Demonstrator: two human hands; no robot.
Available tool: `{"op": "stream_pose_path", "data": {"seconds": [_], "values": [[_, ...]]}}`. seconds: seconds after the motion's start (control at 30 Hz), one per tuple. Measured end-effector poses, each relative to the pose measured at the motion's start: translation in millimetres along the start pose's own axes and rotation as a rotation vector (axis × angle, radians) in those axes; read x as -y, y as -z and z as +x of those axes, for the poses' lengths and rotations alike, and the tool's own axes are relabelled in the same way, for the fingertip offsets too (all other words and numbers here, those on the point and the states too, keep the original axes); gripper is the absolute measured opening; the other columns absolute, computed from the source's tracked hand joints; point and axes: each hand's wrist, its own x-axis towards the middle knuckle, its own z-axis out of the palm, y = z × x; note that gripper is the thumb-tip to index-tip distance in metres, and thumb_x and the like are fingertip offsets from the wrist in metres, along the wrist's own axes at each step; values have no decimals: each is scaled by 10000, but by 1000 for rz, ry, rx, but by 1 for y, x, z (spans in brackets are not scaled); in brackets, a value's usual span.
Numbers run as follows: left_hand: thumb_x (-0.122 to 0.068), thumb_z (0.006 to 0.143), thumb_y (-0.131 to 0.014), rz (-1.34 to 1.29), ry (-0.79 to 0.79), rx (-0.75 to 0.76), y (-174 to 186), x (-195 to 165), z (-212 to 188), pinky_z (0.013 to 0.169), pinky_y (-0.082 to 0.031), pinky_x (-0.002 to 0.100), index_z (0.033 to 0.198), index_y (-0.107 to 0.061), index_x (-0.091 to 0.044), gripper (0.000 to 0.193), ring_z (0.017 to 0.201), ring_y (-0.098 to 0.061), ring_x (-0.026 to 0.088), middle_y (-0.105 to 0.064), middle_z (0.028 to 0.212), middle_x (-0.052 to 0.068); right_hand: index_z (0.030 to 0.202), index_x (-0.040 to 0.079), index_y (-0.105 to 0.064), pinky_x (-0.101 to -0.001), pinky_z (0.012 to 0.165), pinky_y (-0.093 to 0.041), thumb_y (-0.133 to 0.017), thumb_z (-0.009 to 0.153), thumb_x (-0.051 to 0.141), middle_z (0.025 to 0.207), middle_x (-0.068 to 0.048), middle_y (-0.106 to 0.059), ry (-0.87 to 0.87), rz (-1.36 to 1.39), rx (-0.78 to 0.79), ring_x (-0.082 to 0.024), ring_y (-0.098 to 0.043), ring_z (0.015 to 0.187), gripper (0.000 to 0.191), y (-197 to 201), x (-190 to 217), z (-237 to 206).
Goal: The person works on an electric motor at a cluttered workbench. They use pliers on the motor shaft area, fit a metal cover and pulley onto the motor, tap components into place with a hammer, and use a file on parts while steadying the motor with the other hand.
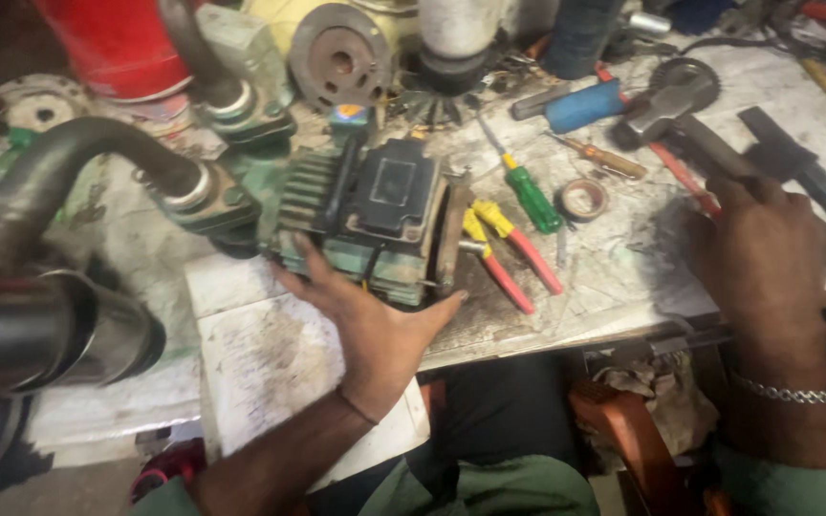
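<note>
— Grimy, cluttered worktop (623, 277), isn't it? What's at the far left?

— Curved dark pipes (69, 158) running into a green pump motor (365, 215) near the middle. His left hand (375, 325) is spread flat against its near side, fingers (303, 256) open, gripping nothing.

— And further right?

— Red-and-yellow pliers (509, 253), a green screwdriver (531, 196), a tape roll (584, 199). The right hand (767, 258) rests on a hammer (681, 110) handle; fingers curled, but whether they clasp it, I cannot tell.
</note>
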Motion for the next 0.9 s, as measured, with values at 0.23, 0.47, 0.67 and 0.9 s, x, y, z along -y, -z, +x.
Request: {"op": "stream_pose_path", "data": {"seconds": [0.23,0.47,0.67,0.9], "values": [[-390,456,-1074,54,-56,7,3,3,0,1221,-35,696,1542,44,89,1631,1490,96,588,61,1565,419,1108,81,-777,-513,782,-552,-674,1086,230,998,-204,-727,-64,143,57,-410,-690,863,182,-15,-20,-2],[-395,463,-1068,34,-65,5,5,5,-1,1234,-52,695,1552,48,78,1630,1498,58,571,72,1550,437,1100,80,-746,-463,936,-556,-688,970,107,1100,-170,-731,-113,64,-182,-356,-672,1022,145,-60,-90,-23],[-402,448,-1083,28,-23,14,4,3,1,1211,-71,692,1553,49,75,1652,1485,47,587,109,1535,446,1126,95,-735,-457,978,-555,-619,953,94,1121,-171,-732,-172,-63,-65,-329,-681,1056,209,16,-53,16],[-373,445,-1070,-33,19,-31,-3,1,-1,1224,-167,648,1570,36,59,1636,1499,59,606,161,1547,464,1121,136,-696,-411,910,-568,-544,985,208,1088,-127,-739,-102,442,1286,-265,-710,1010,216,-112,57,-161]]}}
